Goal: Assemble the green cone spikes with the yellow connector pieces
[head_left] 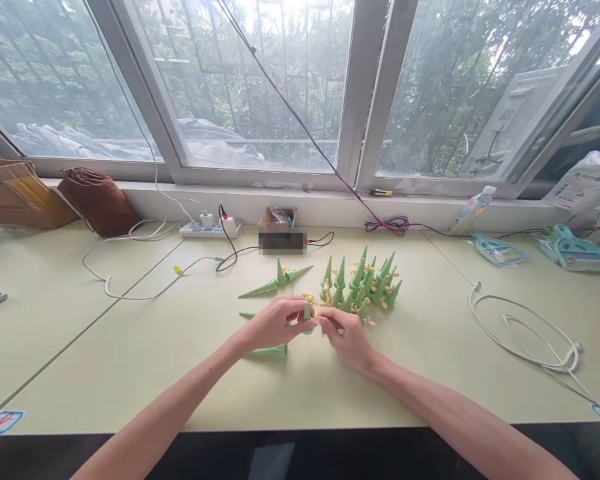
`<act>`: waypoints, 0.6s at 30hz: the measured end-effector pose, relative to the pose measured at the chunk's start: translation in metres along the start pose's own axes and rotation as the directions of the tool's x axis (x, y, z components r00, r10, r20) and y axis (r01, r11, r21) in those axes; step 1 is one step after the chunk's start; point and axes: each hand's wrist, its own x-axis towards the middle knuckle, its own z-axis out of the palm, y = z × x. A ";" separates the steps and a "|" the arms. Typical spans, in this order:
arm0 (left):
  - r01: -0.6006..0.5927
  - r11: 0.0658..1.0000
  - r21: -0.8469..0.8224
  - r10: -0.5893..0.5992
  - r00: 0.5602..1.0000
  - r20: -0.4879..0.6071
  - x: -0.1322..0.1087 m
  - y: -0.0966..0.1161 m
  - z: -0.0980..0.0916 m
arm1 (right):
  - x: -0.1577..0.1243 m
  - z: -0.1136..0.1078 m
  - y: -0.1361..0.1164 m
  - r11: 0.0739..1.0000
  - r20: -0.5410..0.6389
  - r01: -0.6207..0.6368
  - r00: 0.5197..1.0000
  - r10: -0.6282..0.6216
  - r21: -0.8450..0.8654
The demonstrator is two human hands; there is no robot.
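Note:
My left hand (287, 319) is closed round a green plastic plant watering spike (307, 311), which stands roughly upright between thumb and fingers. Close against it, my right hand (347, 333) pinches a small yellow valve piece (317, 319) at the spike's side; the fingertips partly hide it. Several green spikes with yellow valves (363, 283) stand grouped just beyond my right hand. Behind my left hand, more spikes (260, 289) lie on their sides, with one upright among them. Another spike (270, 351) lies under my left wrist, partly covered. Loose yellow valves (307, 298) show just past my left fingers.
At the back stand a small cardboard box (275, 217), a power strip (210, 229) and a brown bag (97, 200). A white cable (525, 340) is coiled at right. A bottle (475, 208) and teal packaged items (500, 248) lie near the windowsill.

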 end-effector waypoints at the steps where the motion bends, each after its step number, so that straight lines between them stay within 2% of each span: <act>1: -0.005 0.999 0.044 0.007 1.000 -0.029 -0.004 -0.001 0.005 | 0.000 0.000 0.000 1.000 0.010 -0.012 1.000 0.012 0.018; 3: -0.050 0.989 0.138 0.068 0.989 -0.131 -0.009 -0.002 0.016 | -0.001 0.000 0.002 0.998 0.015 -0.038 0.999 0.037 0.053; 6: -0.116 0.951 0.287 0.191 0.949 -0.250 -0.014 -0.005 0.032 | -0.001 0.001 0.004 0.992 -0.015 -0.069 0.997 0.071 0.106; 9: -0.144 0.916 0.374 0.259 0.925 -0.278 -0.015 -0.007 0.042 | -0.001 0.002 0.005 0.987 -0.033 -0.087 0.995 0.092 0.132; 12: -0.168 0.904 0.392 0.291 0.914 -0.281 -0.015 -0.009 0.045 | -0.001 0.001 0.006 0.991 -0.022 -0.097 0.995 0.099 0.096; 18: -0.128 0.921 0.368 0.249 0.920 -0.304 -0.014 -0.014 0.042 | 0.000 0.000 0.004 0.993 0.000 -0.091 0.996 0.091 0.082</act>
